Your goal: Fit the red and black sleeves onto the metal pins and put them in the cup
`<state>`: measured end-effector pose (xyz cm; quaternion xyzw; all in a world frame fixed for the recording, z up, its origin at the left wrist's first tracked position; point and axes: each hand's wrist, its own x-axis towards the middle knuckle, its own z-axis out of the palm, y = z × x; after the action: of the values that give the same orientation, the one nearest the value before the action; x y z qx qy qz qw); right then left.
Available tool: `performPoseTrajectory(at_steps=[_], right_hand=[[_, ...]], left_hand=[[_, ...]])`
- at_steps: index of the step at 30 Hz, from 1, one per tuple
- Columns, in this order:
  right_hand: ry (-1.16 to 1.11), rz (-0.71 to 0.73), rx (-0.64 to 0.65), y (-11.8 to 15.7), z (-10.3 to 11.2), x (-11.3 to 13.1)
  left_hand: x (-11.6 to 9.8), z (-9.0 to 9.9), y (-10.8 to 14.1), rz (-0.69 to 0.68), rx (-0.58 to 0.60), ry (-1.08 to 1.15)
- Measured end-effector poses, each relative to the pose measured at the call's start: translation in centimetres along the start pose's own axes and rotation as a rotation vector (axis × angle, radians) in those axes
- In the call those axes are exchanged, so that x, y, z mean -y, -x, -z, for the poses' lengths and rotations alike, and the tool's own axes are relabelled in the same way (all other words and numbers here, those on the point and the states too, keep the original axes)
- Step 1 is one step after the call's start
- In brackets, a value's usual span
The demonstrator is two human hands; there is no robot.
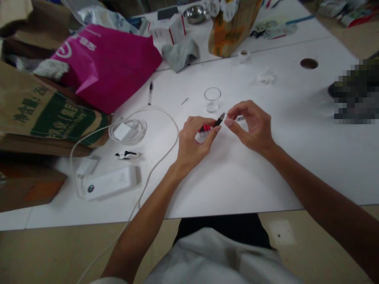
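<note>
My left hand [197, 136] pinches a short black pen-like piece [219, 119] with a greyish tip between thumb and fingers. The tip points up and right, toward my right hand [251, 124]. My right thumb and fingertips are drawn together right beside that tip; anything between them is too small to make out. Behind my left fingers, several red pieces [205, 129] lie on the table, partly hidden. Some small dark pieces [241, 118] show past my right fingers. A clear cup [212, 103] stands just beyond both hands.
Left of my hands are a black-capped pen [151, 93], a coiled white cable [142, 132], nail clippers [127, 155] and a white power bank [114, 182]. A magenta bag [109, 59] and a paper sack [38, 106] stand farther left. A tape roll [244, 56] lies at the back.
</note>
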<state>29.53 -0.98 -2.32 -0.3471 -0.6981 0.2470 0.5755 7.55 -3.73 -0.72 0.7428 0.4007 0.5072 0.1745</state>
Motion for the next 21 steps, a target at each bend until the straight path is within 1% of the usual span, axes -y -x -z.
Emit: performPoseTrajectory(at_steps=[5,8,10,13,16,21], right_hand=[[0.019,-0.014,-0.037,-0.1,0.2,0.1],[0.057,-0.013,-0.044,0.1,0.4,0.0],[0.086,-0.003,-0.022,0.3,0.5,-0.1],[0.128,0.044,0.049,0.4,0.7,-0.2],[0.166,0.085,0.071,0.3,0.7,0.0],[0.194,0.100,0.017,0.0,0.4,0.6]], left_hand=[[-0.5,-0.5,0.5,-0.001,0.024,-0.070],[-0.4,-0.9,0.9,-0.055,0.054,-0.102],[-0.3,-1.2,1.0,-0.095,0.077,-0.140],[-0.1,-1.4,1.1,-0.126,0.099,-0.195],[-0.2,-1.3,1.1,-0.136,0.092,-0.216],[-0.7,-1.1,1.0,-0.119,0.047,-0.235]])
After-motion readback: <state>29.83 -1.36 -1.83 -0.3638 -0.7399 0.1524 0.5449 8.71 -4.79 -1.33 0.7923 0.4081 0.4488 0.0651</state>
